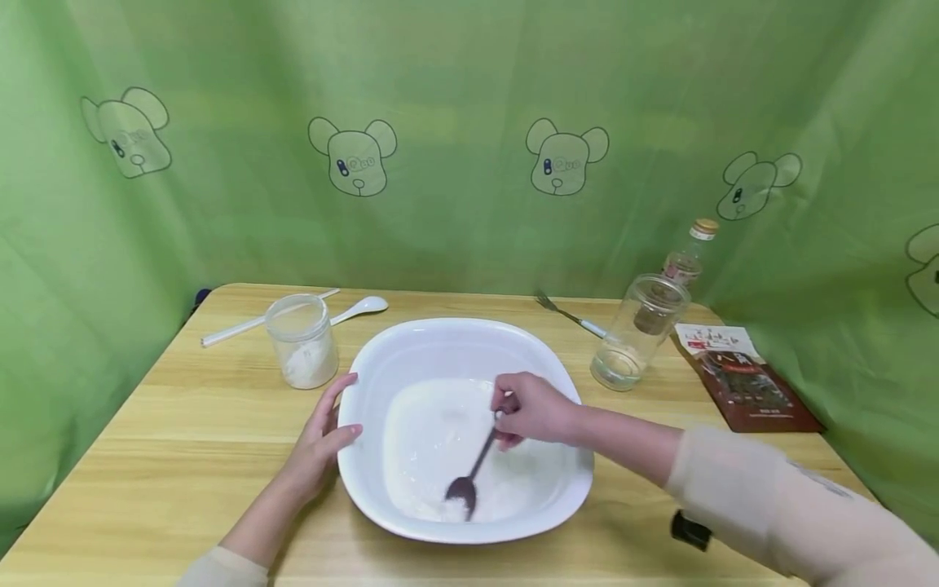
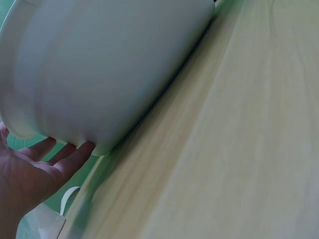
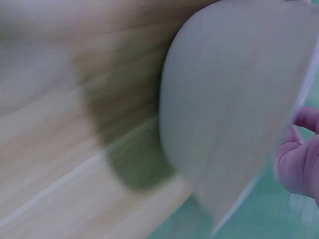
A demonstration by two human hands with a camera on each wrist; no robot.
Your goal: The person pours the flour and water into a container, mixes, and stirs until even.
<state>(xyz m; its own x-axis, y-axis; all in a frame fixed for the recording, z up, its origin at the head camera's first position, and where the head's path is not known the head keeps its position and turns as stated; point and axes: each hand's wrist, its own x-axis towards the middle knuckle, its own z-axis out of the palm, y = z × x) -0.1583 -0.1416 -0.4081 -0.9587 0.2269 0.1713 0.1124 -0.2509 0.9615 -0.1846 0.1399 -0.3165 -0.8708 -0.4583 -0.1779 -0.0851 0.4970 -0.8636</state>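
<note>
A white basin [image 1: 469,534] stands at the middle of the wooden table, with white powder and some liquid in its bottom. My left hand [image 1: 320,440] steadies its left side, thumb and one finger at the rim. In the left wrist view, the outstretched fingers [image 2: 75,158] of that hand touch the outer wall. My right hand [image 1: 531,408] reaches over the basin and pinches the handle of a dark spoon [image 1: 462,489]. The spoon's bowl is low, in the powder towards the near side. The right wrist view is blurred and shows the basin's outer wall [image 3: 219,99]; the spoon is hidden there.
Left of the basin stands a glass jar [image 1: 302,346] of white powder, a white spoon [image 1: 367,306] and a white stick [image 1: 235,330] behind it. At right are a fork [image 1: 568,314], a glass [image 1: 623,350] with clear liquid, a bottle [image 1: 685,265] and a brown packet [image 1: 756,391]. Green curtains [image 1: 469,228] surround the table.
</note>
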